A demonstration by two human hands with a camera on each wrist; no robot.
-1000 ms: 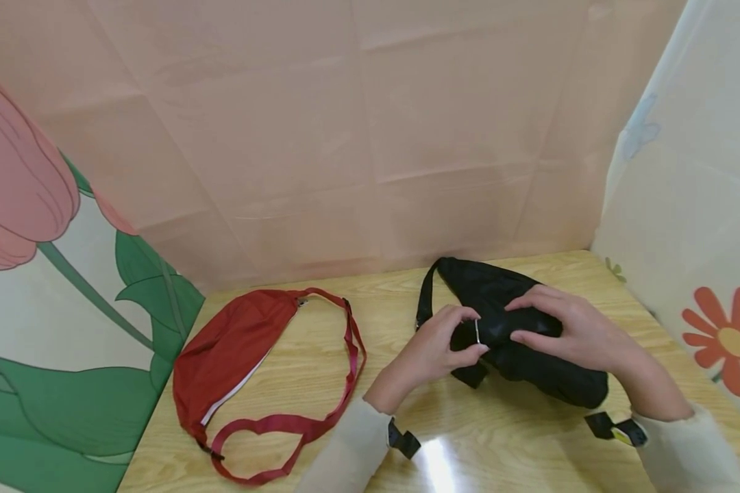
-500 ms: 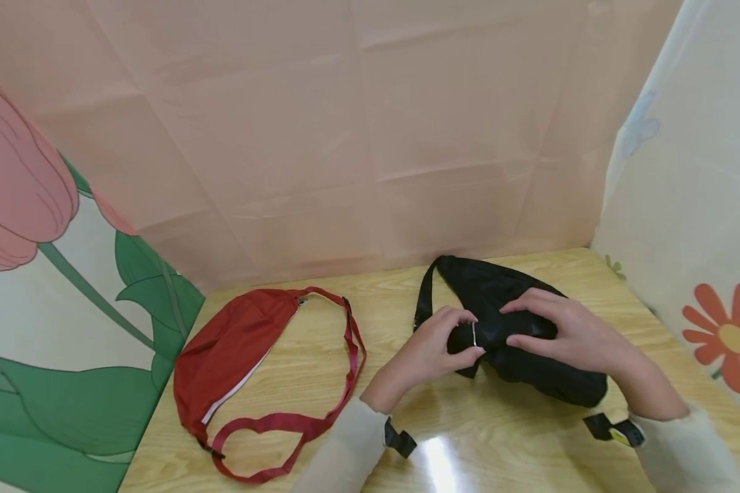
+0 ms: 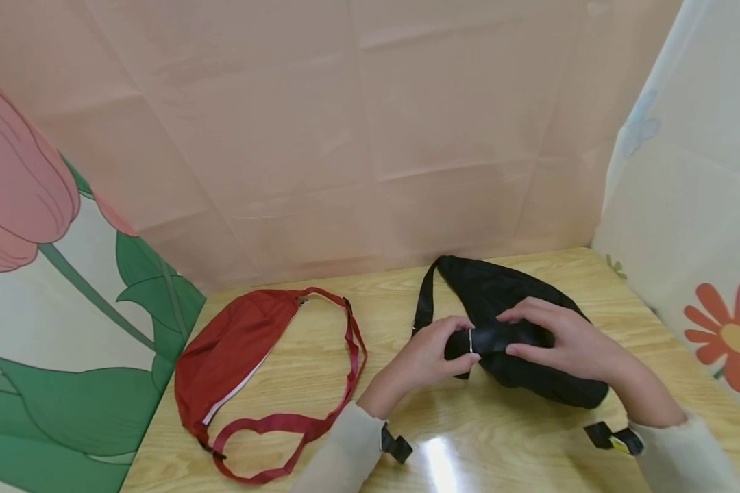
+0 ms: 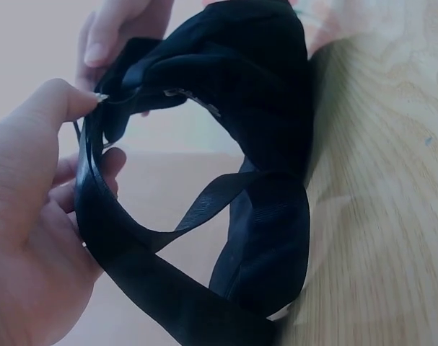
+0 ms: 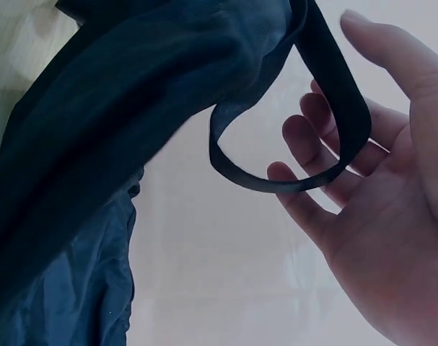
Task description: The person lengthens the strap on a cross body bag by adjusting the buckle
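A black waist bag (image 3: pixel 490 284) lies on the table at the right, its wide black strap (image 3: pixel 490 337) raised over it between both hands. With thumb and fingertips, my left hand (image 3: pixel 425 352) pinches the strap at a thin, pale metal slider (image 3: pixel 471 341). The left wrist view shows layered strap (image 4: pixel 125 245) running down from that pinch. My right hand (image 3: pixel 564 342) is cupped about the strap farther right. In the right wrist view its relaxed fingers touch a strap loop (image 5: pixel 352 108), while the thumb stands apart from it.
A red waist bag (image 3: pixel 234 349) with a white zipper lies on the left of the wooden table (image 3: pixel 296 370). Its red strap (image 3: pixel 311 426) loops toward the middle. A pinkish sheet (image 3: pixel 370 150) hangs behind, and flower-printed walls flank the table.
Both hands have shifted slightly left and down with the strap. The hanging strap piece below the left hand now shows less, mostly hidden behind the fingers. The red bag has stayed put.
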